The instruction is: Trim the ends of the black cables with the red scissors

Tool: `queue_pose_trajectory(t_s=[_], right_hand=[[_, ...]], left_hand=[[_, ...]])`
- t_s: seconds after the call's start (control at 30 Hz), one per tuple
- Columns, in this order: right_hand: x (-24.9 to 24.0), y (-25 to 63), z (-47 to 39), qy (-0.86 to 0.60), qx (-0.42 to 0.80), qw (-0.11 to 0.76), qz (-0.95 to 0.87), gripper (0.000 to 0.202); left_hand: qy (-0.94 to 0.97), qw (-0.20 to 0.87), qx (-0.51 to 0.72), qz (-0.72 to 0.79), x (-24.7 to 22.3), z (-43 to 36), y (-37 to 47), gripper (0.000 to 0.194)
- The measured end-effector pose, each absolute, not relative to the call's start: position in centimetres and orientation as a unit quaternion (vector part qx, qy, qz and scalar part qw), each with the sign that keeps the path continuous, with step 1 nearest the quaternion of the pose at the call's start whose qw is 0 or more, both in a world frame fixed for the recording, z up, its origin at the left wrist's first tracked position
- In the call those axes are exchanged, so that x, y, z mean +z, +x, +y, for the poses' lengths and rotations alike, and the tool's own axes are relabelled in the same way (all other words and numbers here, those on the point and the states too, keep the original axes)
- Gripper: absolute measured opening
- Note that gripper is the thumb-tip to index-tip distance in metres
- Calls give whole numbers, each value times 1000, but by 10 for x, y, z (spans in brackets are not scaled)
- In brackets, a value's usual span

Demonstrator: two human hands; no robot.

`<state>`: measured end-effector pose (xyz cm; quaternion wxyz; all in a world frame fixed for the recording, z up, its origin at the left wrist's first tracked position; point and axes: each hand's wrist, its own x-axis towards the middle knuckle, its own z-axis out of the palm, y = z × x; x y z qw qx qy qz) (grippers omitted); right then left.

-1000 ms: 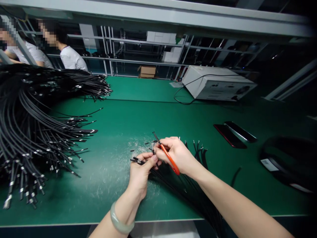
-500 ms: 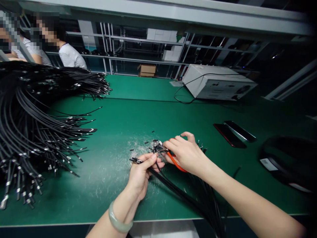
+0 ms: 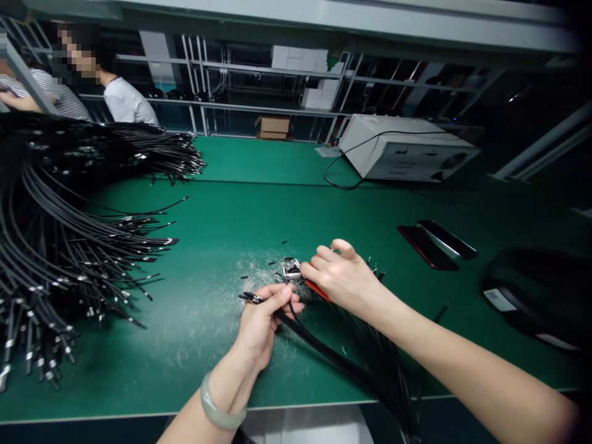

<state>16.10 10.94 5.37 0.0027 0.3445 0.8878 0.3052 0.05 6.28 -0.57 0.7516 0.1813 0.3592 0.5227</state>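
My left hand (image 3: 266, 314) is closed around several black cables (image 3: 328, 353), whose cut ends stick out left past the thumb. One cable end stands up between its thumb and forefinger. Just to the right, my right hand (image 3: 340, 271) grips orange-handled pliers (image 3: 318, 290), their metal jaws close to that cable end. Whether the jaws touch the cable I cannot tell. Under and around both hands lie fine pale strands (image 3: 250, 268) and short black offcuts. More black cables (image 3: 388, 351) run beneath my right forearm and over the table's front edge.
A large heap of black cables (image 3: 83, 191) covers the left of the green table (image 3: 240, 216). At the back right sits a white machine (image 3: 407, 148) with a cord. Two phones (image 3: 430, 246) and a black reel-like object (image 3: 536, 302) lie right. Two people (image 3: 129, 102) sit beyond the heap.
My right hand has shifted slightly left and up with the pliers, and the handles show less spread. My left hand keeps its hold on the cables. The whole view has shifted a little.
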Motion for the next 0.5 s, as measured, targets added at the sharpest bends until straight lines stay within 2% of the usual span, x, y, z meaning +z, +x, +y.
queue_pose_trajectory(t_s=[0.5], right_hand=[[63,155,110,334,283,48,898,20]], left_hand=[[181,744,530,364,-8,63,1,26]])
